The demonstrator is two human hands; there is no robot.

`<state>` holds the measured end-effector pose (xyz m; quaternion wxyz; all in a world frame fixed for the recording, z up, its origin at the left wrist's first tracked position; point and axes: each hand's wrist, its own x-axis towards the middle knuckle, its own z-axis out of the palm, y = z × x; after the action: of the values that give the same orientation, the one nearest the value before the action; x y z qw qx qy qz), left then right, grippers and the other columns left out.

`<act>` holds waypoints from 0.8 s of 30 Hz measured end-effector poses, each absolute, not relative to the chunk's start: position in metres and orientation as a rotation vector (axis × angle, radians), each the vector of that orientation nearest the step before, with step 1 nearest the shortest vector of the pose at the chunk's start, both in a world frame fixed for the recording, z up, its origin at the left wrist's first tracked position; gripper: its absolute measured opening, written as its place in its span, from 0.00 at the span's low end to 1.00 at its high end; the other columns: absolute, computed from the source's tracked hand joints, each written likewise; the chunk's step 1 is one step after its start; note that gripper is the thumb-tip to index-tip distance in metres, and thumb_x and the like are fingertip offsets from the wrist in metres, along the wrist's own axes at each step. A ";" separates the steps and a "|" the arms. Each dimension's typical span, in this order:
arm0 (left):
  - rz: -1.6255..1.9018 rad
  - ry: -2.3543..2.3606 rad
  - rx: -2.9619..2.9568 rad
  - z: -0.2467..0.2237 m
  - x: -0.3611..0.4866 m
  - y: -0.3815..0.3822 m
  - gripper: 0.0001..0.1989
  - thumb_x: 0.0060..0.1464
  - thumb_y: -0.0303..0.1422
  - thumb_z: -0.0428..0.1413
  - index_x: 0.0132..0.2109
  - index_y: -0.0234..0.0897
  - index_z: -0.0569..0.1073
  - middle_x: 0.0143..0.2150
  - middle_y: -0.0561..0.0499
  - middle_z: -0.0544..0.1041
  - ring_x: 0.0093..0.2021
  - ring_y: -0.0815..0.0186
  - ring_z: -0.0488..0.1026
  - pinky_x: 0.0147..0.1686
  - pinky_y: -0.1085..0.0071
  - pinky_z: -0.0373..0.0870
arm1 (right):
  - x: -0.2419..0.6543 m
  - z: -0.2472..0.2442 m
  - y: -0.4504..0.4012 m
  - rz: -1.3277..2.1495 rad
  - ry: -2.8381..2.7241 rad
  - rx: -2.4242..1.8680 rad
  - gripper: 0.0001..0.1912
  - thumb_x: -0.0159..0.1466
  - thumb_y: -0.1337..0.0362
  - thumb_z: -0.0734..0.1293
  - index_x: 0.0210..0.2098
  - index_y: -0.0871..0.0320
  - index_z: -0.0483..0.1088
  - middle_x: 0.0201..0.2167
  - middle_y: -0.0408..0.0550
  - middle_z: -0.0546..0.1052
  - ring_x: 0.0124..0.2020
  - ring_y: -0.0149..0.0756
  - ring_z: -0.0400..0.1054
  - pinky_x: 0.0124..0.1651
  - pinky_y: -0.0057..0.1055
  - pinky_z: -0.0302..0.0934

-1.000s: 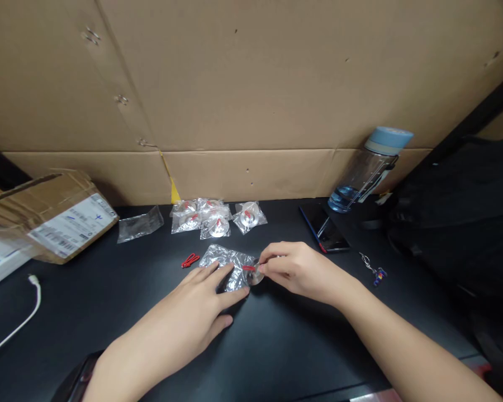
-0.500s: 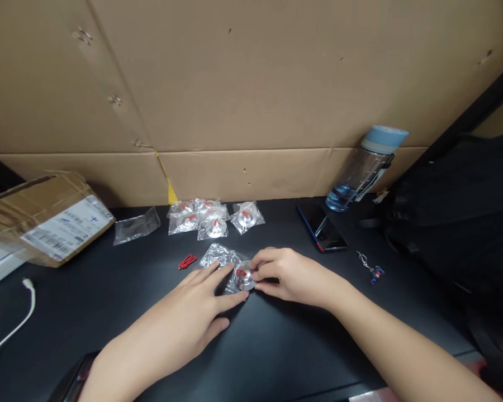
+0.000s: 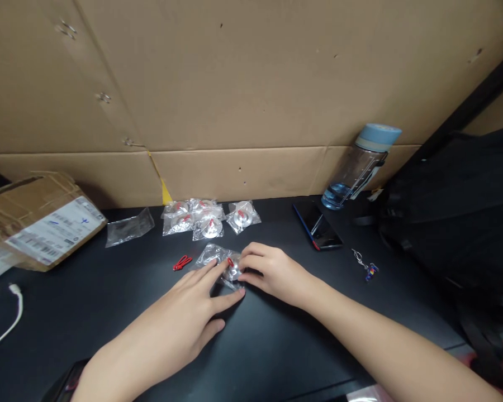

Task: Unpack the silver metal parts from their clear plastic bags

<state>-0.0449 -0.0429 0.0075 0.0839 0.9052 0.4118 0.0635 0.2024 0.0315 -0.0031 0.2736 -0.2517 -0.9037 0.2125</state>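
Observation:
A small silver metal disc with a raised middle and a red loop, like a finger cymbal (image 3: 233,272), lies on the black table at the mouth of a clear plastic bag (image 3: 209,254). My right hand (image 3: 262,268) pinches its right edge between thumb and fingers. Across the bag, my left hand (image 3: 195,298) is spread flat, with one fingertip by the red loop and another below the disc. Part of the bag is hidden under the left fingers. A loose red cord (image 3: 181,262) lies left of the bag.
Several bagged discs (image 3: 209,227) lie along the cardboard wall, one bagged disc (image 3: 242,216) apart. An unused-looking clear bag (image 3: 129,227) and a cardboard box (image 3: 52,223) are left. Rightward are a phone (image 3: 318,226), bottle (image 3: 356,173), keychain (image 3: 369,268) and black backpack (image 3: 456,206).
My right hand has pushed the disc leftward, farther over the bag and closer to my left fingers. The whole view has shifted slightly.

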 end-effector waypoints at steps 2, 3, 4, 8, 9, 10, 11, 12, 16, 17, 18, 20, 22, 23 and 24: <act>0.183 1.217 2.699 0.008 -0.045 -0.042 0.30 0.62 0.29 0.58 0.67 0.61 0.66 0.76 0.49 0.55 0.73 0.43 0.55 0.65 0.42 0.64 | 0.205 -0.001 0.033 0.614 -2.432 -0.654 0.04 0.70 0.66 0.68 0.42 0.59 0.75 0.42 0.51 0.76 0.41 0.35 0.74 0.46 0.30 0.69; 0.178 1.206 2.698 0.008 -0.045 -0.041 0.31 0.62 0.29 0.58 0.67 0.62 0.66 0.76 0.50 0.54 0.73 0.43 0.54 0.65 0.42 0.64 | 0.207 0.000 0.034 0.641 -2.435 -0.645 0.03 0.70 0.67 0.68 0.42 0.59 0.75 0.42 0.50 0.76 0.40 0.34 0.73 0.46 0.29 0.69; 0.176 1.193 2.696 0.009 -0.045 -0.041 0.31 0.62 0.29 0.58 0.68 0.62 0.65 0.76 0.51 0.53 0.73 0.43 0.53 0.65 0.42 0.63 | 0.208 0.001 0.036 0.661 -2.439 -0.643 0.03 0.70 0.68 0.68 0.41 0.59 0.75 0.41 0.49 0.76 0.39 0.33 0.73 0.45 0.28 0.68; 0.170 1.160 2.689 0.012 -0.044 -0.042 0.33 0.61 0.27 0.58 0.68 0.62 0.65 0.78 0.53 0.47 0.74 0.44 0.50 0.66 0.42 0.61 | 0.213 0.003 0.041 0.516 -2.458 -0.706 0.06 0.68 0.61 0.71 0.39 0.58 0.75 0.39 0.48 0.77 0.40 0.35 0.71 0.45 0.31 0.65; 0.164 1.158 2.685 0.013 -0.044 -0.043 0.33 0.61 0.26 0.58 0.68 0.61 0.65 0.78 0.53 0.46 0.75 0.43 0.49 0.66 0.41 0.61 | 0.213 0.002 0.041 0.445 -2.467 -0.723 0.08 0.68 0.59 0.71 0.38 0.58 0.75 0.39 0.48 0.77 0.40 0.37 0.70 0.46 0.32 0.63; 0.160 1.155 2.680 0.014 -0.044 -0.043 0.33 0.60 0.26 0.58 0.68 0.61 0.65 0.78 0.53 0.45 0.75 0.43 0.48 0.66 0.41 0.61 | 0.213 0.001 0.042 0.382 -2.478 -0.736 0.10 0.68 0.57 0.71 0.38 0.57 0.75 0.39 0.48 0.77 0.40 0.37 0.70 0.46 0.34 0.62; 0.158 1.151 2.674 0.015 -0.044 -0.043 0.34 0.60 0.25 0.58 0.68 0.61 0.65 0.78 0.53 0.44 0.75 0.43 0.48 0.66 0.40 0.60 | 0.212 0.000 0.042 0.330 -2.487 -0.747 0.11 0.68 0.55 0.71 0.37 0.57 0.75 0.38 0.48 0.77 0.39 0.38 0.69 0.45 0.34 0.61; 0.160 1.146 2.668 0.015 -0.044 -0.043 0.34 0.60 0.25 0.59 0.68 0.60 0.66 0.78 0.53 0.44 0.75 0.43 0.48 0.67 0.40 0.60 | 0.212 -0.002 0.042 0.293 -2.496 -0.754 0.13 0.68 0.53 0.71 0.38 0.57 0.75 0.38 0.48 0.78 0.39 0.38 0.69 0.44 0.35 0.60; 0.184 1.126 2.652 0.017 -0.042 -0.043 0.34 0.58 0.24 0.59 0.67 0.59 0.67 0.78 0.53 0.46 0.75 0.42 0.48 0.67 0.40 0.60 | 0.206 -0.008 0.043 0.198 -2.514 -0.738 0.13 0.69 0.53 0.69 0.38 0.57 0.75 0.39 0.48 0.78 0.38 0.37 0.68 0.43 0.34 0.57; 0.177 1.122 2.653 0.018 -0.041 -0.043 0.34 0.58 0.24 0.59 0.67 0.58 0.67 0.78 0.52 0.47 0.75 0.43 0.48 0.66 0.40 0.60 | 0.204 -0.009 0.044 0.169 -2.515 -0.730 0.12 0.70 0.54 0.69 0.38 0.57 0.74 0.39 0.48 0.78 0.38 0.37 0.68 0.42 0.34 0.56; 0.167 1.118 2.655 0.018 -0.041 -0.043 0.34 0.58 0.23 0.58 0.67 0.58 0.67 0.77 0.52 0.48 0.75 0.43 0.48 0.66 0.40 0.60 | 0.202 -0.010 0.045 0.135 -2.514 -0.729 0.11 0.70 0.55 0.68 0.37 0.57 0.74 0.39 0.48 0.78 0.37 0.37 0.67 0.41 0.34 0.56; 0.158 1.113 2.657 0.019 -0.040 -0.043 0.34 0.58 0.23 0.58 0.67 0.58 0.68 0.77 0.51 0.51 0.75 0.44 0.48 0.67 0.40 0.60 | 0.196 -0.012 0.046 0.051 -2.506 -0.758 0.10 0.70 0.58 0.68 0.36 0.57 0.72 0.39 0.48 0.77 0.37 0.37 0.66 0.40 0.34 0.54; 0.186 1.116 2.656 0.018 -0.041 -0.042 0.33 0.59 0.24 0.59 0.66 0.58 0.69 0.77 0.51 0.51 0.75 0.43 0.48 0.67 0.40 0.59 | 0.190 -0.014 0.047 -0.046 -2.497 -0.817 0.07 0.68 0.60 0.69 0.37 0.57 0.71 0.39 0.48 0.76 0.38 0.38 0.65 0.40 0.34 0.52; 0.204 1.116 2.653 0.018 -0.041 -0.042 0.32 0.59 0.25 0.59 0.66 0.58 0.69 0.77 0.51 0.51 0.75 0.43 0.48 0.67 0.40 0.58 | 0.188 -0.014 0.047 -0.092 -2.495 -0.844 0.05 0.67 0.62 0.69 0.37 0.56 0.70 0.39 0.49 0.76 0.38 0.39 0.65 0.40 0.35 0.52; 0.216 1.115 2.652 0.017 -0.043 -0.041 0.31 0.59 0.26 0.60 0.66 0.58 0.69 0.77 0.52 0.51 0.75 0.43 0.48 0.67 0.40 0.58 | 0.185 -0.015 0.046 -0.132 -2.497 -0.861 0.04 0.66 0.63 0.69 0.38 0.56 0.70 0.39 0.49 0.76 0.38 0.39 0.64 0.40 0.35 0.52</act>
<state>-0.0426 -0.0413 0.0172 0.1279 0.9117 0.3834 0.0744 0.1852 0.0465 -0.0149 0.2457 -0.3156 -0.9152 -0.0485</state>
